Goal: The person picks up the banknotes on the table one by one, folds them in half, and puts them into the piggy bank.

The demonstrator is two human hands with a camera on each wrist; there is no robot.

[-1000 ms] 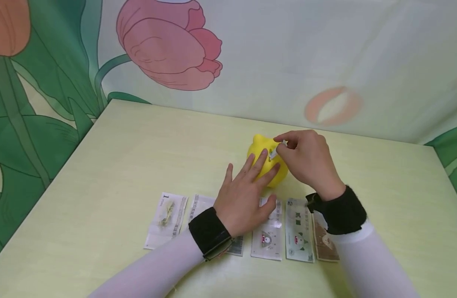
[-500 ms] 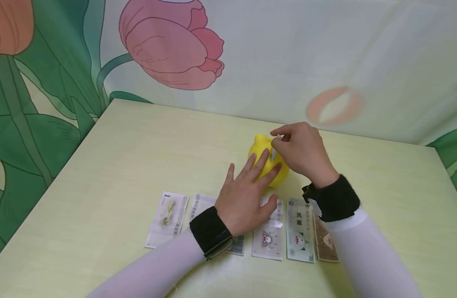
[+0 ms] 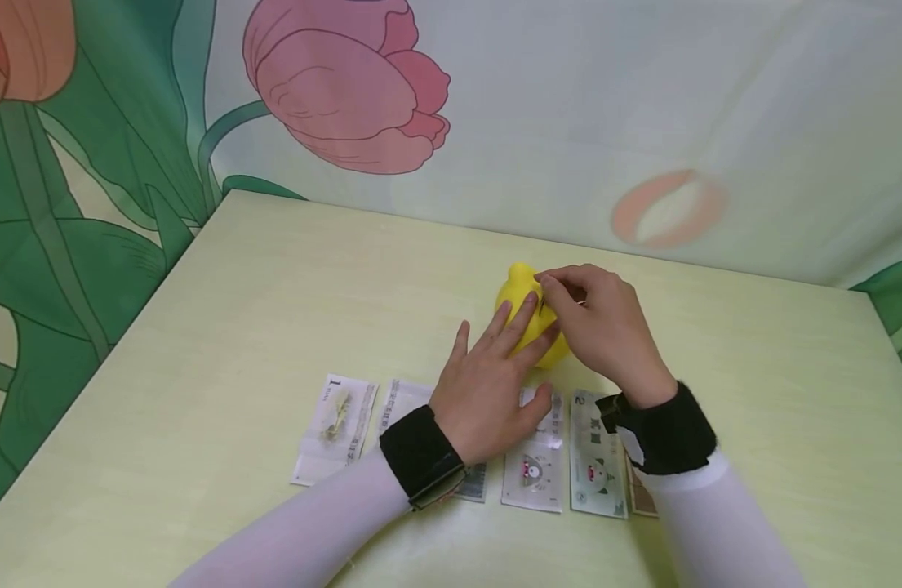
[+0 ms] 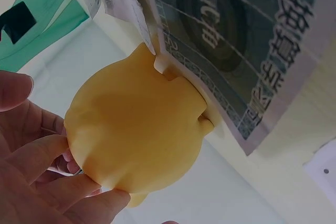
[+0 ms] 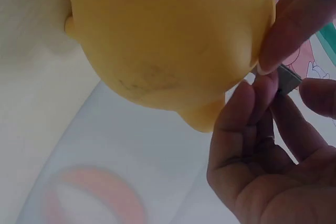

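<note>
A round yellow piggy bank [image 3: 519,286] stands on the table, its dark slot [image 3: 542,305] facing up. My left hand [image 3: 487,396] lies over its near side with fingers spread, the fingertips against the yellow surface beside the slot. My right hand [image 3: 612,327] is at the slot's right side, thumb and fingers bent together. In the right wrist view a small grey folded piece of paper [image 5: 288,80], like a folded play banknote, shows between thumb and fingers, right at the bank's top. Most of this paper is hidden by the fingers in the head view.
Play banknotes lie in a row nearest me: a pale one-yuan note [image 3: 331,441], a whitish note [image 3: 405,400] partly under my left wrist, a bear note [image 3: 533,478], a green note [image 3: 597,465] and a brown note [image 3: 644,498]. A flower-printed cloth [image 3: 524,114] hangs behind the table.
My right hand rose slightly, then came back down toward me, fingers still at the slot. The pale strip seen at the slot earlier no longer shows there in the head view. My left hand stays on the bank.
</note>
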